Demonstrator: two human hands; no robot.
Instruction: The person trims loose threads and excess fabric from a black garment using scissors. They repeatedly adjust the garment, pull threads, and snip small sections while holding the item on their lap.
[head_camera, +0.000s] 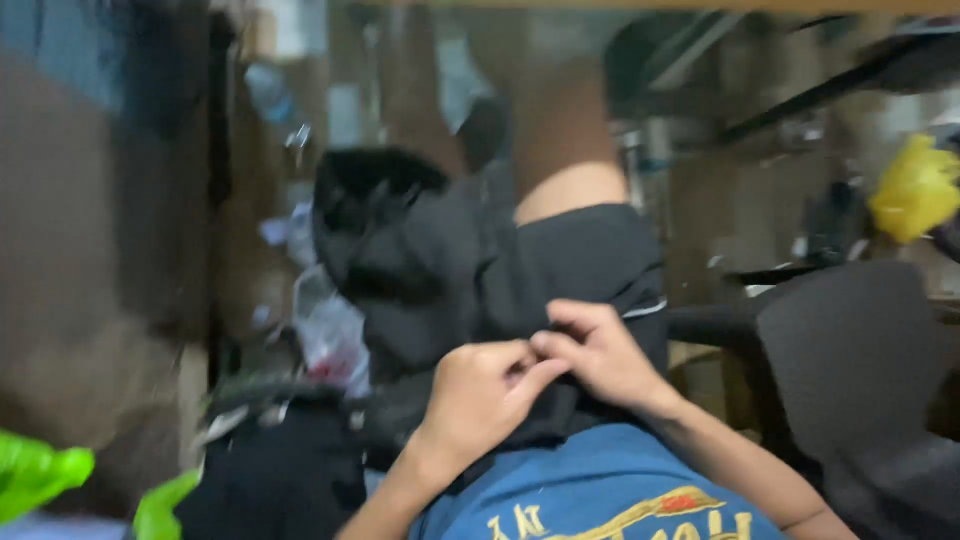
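My two hands meet at the hem of one pair of dark shorts (590, 260), seen from the camera on my head, the picture blurred by motion. My left hand (478, 398) is curled, thumb and fingers pinched together on the dark cloth; my right hand (603, 352) sits just beside it, fingertips touching the left's and pressed down on the same fold. The shorts cover my raised thigh, and one bare knee (565, 150) rises above their upper edge. Below my wrists lies one blue shirt (590, 490) with yellow lettering, its top edge running under both forearms. One black bag or bundle of cloth (390, 240) leans against the left side of the leg, touching the shorts; which it is, I cannot tell. One clear plastic bag (330, 335) with something red inside lies just beside that. Two bright green scraps (40, 470) show at the lower left corner, one yellow bag (915, 185) at the far right. One dark chair back (860, 360) stands close on my right, leaving a narrow gap by my right forearm. The room behind is brown, cluttered and too blurred to read.
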